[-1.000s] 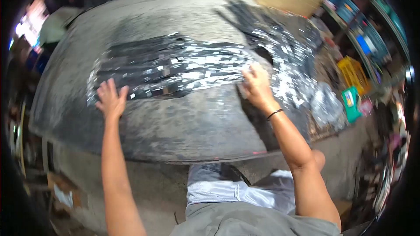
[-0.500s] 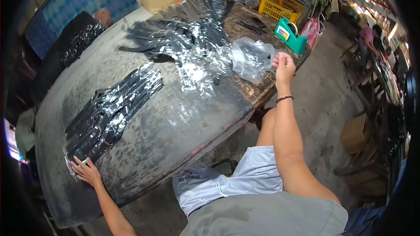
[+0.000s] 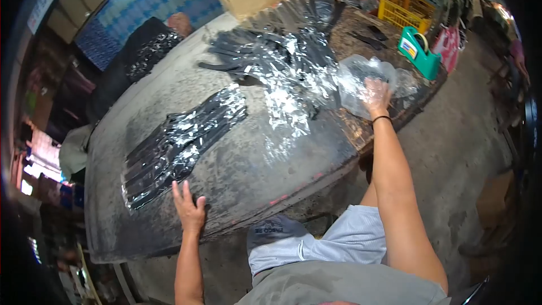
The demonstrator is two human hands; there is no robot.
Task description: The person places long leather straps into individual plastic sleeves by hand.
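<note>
The clear plastic bag (image 3: 353,87) lay crumpled at the right hand (image 3: 376,96); whether its fingers were clamped on the film, I could not tell. The left hand (image 3: 191,213), fingers spread apart, was just beside a shiny wrapped bundle of black strips (image 3: 178,147). A wider heap of black strips (image 3: 276,59) lay left of the right hand. Beyond that hand stood a green tape dispenser (image 3: 430,65), its label too small to read, and a yellow crate (image 3: 403,12). Between the arms, white shorts (image 3: 350,234) bore upside-down lettering, seemingly "PASCO".
</note>
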